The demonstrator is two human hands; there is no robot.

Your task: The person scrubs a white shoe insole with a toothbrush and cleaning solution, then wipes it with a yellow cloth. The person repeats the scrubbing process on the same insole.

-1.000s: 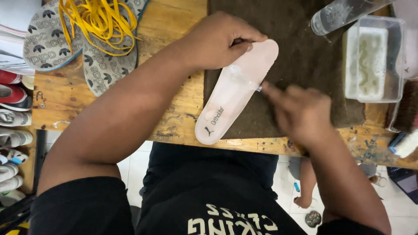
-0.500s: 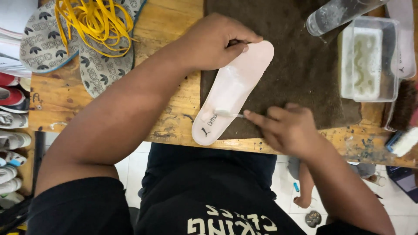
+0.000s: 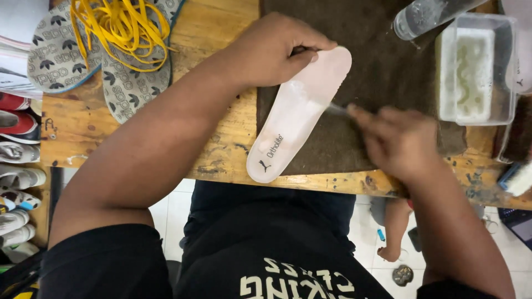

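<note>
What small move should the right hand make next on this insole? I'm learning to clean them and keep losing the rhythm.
Probably another short stroke toward the heel end. The left hand pins the toe of the pale insole on the dark mat, and the right hand holds a thin tool, blurred, at the insole's middle edge. The foam sits mid-sole, while the heel part looks unworked.

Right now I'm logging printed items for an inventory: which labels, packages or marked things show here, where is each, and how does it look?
Pale pink insole: on the dark mat, pinned by the left hand; small black logo near its heel.
Two grey insoles: upper left of the wooden bench, repeating dark print, under yellow laces.
Clear plastic tub: upper right, rectangular, unlabelled.
Black shirt: bottom, pale lettering.
</note>
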